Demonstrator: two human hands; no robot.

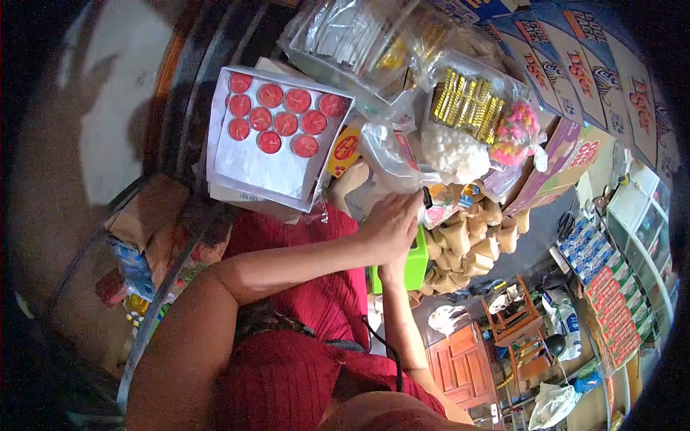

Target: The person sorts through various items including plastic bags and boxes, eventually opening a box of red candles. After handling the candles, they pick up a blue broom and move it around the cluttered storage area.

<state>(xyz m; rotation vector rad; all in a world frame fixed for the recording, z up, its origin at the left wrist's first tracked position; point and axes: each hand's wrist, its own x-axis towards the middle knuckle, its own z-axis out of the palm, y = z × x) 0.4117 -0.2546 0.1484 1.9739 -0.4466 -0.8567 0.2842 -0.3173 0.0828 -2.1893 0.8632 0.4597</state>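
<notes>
My left hand is closed, its fingers bent around something at the edge of a clear plastic bag. A small dark piece shows at the fingertips, too small to name. Under it, my right hand is mostly hidden by the left, so its fingers do not show. Just beside both hands stands a bright green plastic object. Left of them, a white box holds several red tealight candles. A small colourful packet lies close to the fingertips.
Brown wrapped bundles pile up beyond the hands. Gold-striped packs, a bag of white pieces and a pink-and-yellow bag sit at the top. Tiger cartons stack at upper right. A wooden chair stands lower right.
</notes>
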